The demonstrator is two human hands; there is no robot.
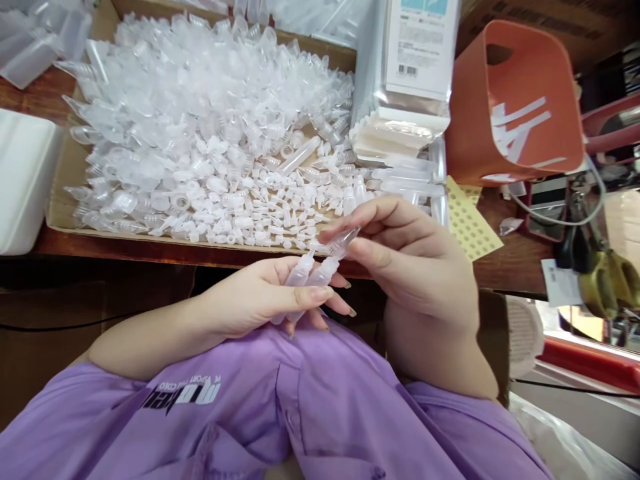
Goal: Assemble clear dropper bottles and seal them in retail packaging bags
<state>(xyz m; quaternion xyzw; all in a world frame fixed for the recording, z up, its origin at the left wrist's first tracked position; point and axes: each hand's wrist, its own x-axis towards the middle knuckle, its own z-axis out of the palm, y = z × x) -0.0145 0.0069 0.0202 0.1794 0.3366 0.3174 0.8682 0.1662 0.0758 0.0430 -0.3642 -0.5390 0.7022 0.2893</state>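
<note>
Two slim bottles [301, 269] are frosted, translucent plastic, smooth and softly cloudy; the cap [343, 241] by them is clear, shiny plastic. The heaped small parts [215, 93] are plastic too, some glassy-clear, others milky white. Their shallow tray [61, 193] is matt brown cardboard. The counter [515, 263] looks like dark reddish wood, smooth with a slight sheen. Stacked packets [371, 63] have glossy clear plastic film over printed paper. An orange bin [467, 113] is smooth, low-sheen plastic. The yellow dotted sheet [473, 223] looks like matt paper. Purple clothing [345, 400] is soft, creased cloth.
</note>
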